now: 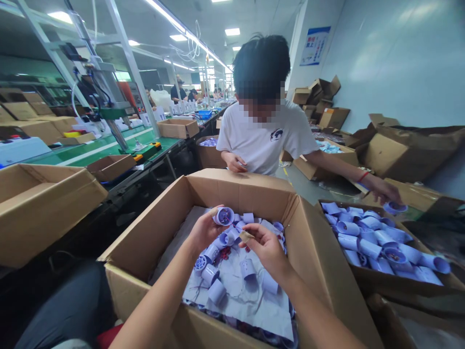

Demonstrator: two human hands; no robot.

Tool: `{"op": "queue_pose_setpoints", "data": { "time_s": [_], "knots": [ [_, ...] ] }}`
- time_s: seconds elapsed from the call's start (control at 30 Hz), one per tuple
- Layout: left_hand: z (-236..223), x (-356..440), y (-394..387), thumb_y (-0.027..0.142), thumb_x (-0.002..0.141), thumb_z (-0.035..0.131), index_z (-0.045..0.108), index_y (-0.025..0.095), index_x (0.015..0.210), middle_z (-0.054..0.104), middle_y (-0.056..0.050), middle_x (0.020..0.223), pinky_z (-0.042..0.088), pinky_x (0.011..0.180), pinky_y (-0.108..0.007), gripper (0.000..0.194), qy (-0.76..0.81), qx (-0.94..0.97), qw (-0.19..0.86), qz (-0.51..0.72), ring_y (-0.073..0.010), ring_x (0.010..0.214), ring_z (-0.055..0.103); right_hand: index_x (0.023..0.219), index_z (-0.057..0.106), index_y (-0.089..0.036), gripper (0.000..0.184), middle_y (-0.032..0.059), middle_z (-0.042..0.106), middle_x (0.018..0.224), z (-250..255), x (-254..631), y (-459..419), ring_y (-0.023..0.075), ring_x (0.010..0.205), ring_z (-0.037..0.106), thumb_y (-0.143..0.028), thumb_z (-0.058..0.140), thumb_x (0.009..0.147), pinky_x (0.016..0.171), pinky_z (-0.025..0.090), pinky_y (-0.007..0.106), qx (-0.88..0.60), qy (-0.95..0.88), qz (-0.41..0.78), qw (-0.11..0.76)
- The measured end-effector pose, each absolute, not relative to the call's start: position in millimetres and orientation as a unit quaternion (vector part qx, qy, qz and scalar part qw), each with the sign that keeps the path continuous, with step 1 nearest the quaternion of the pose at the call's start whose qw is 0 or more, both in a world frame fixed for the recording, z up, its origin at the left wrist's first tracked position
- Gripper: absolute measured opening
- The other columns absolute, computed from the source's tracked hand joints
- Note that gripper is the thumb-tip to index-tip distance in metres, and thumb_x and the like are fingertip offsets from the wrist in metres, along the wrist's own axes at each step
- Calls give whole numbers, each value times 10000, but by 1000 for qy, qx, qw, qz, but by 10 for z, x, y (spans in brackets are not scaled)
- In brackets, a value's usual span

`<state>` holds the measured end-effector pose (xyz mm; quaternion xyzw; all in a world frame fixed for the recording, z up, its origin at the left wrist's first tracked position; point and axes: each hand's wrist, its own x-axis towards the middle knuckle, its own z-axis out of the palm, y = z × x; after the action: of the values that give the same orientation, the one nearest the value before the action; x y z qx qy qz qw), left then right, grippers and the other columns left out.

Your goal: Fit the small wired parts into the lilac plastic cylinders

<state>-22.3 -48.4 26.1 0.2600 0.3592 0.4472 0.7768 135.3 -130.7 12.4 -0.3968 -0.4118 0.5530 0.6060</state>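
My left hand (204, 230) is closed around a short lavender plastic cylinder (224, 216), its open end turned towards me with something dark reddish inside. To the right of it, my right hand (267, 245) pinches a small tan piece (246, 236) between thumb and fingers; its kind is unclear. Both hands are above a large cardboard box (145, 232). Inside it, loose lavender cylinders (248, 269) lie on a whitish sheet (236, 300), with small red parts (225, 252) among them. More parts show partly under the sheet's near edge.
Across the box stands a co-worker (267, 131), whose hand (383, 190) holds a lavender cylinder over a second box (450, 281) full of them at the right. A green conveyor bench (141, 140) with a machine runs along the left. An open carton (47, 208) stands at the near left.
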Motion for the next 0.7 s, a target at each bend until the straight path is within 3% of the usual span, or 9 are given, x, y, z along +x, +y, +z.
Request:
{"op": "queue_pose_setpoints", "data": {
  "time_s": [0.27,0.7],
  "knots": [
    [291,-227,-523,117,692,569,559,155,1101,663,-56,815,540,618,-281,411,344,302,768,448,-166,679,636,762,607,-180,363,-11,674,686,196,1380,-1320,103,538,619,-439,810,606,547,507,227,-343,-295,619,643],
    [208,-242,-503,133,646,576,600,160,1012,695,-91,922,500,655,-290,367,298,324,791,425,-203,783,650,700,576,-175,376,-26,663,641,211,1393,-1320,84,482,605,-445,816,595,501,501,191,-329,-268,655,625]
  ]
}}
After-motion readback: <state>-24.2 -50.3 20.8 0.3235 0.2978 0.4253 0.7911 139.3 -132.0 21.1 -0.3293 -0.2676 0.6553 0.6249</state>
